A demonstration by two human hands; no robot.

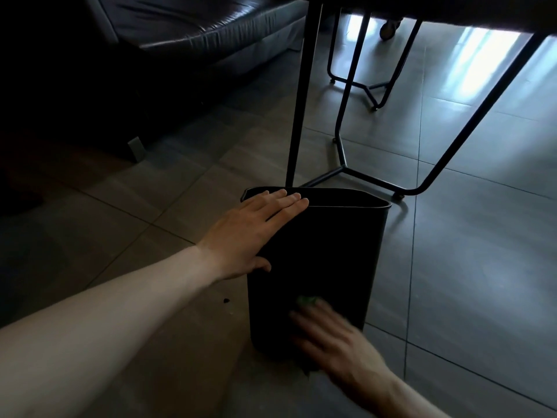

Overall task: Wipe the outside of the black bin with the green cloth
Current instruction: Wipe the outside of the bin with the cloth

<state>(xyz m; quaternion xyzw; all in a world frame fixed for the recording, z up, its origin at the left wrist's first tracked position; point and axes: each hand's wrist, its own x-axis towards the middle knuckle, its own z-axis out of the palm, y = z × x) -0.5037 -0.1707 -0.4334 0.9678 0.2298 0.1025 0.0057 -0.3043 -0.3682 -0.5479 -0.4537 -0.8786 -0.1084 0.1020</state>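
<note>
Tipping looks like the main risk: the black bin [316, 254] stands on smooth floor tiles [470, 267], so a hard sideways wipe could skid it. Left hand [253, 230] lies flat, fingers straight, on the bin's upper side by the rim. Right hand [334, 342], blurred, presses the green cloth [307, 300] low on the front, fingers fairly straight.

The bin [319, 251] is plain black, without pattern. A small patch of green cloth [307, 300] shows against its lower wall, at six o'clock from the rim. The floor [467, 236] is grey tile crossed by dark grout lines, browner toward nine o'clock. The metal legs [300, 95] at twelve o'clock are black. The sofa [196, 28] at eleven o'clock is dark, glossy grey-black.
</note>
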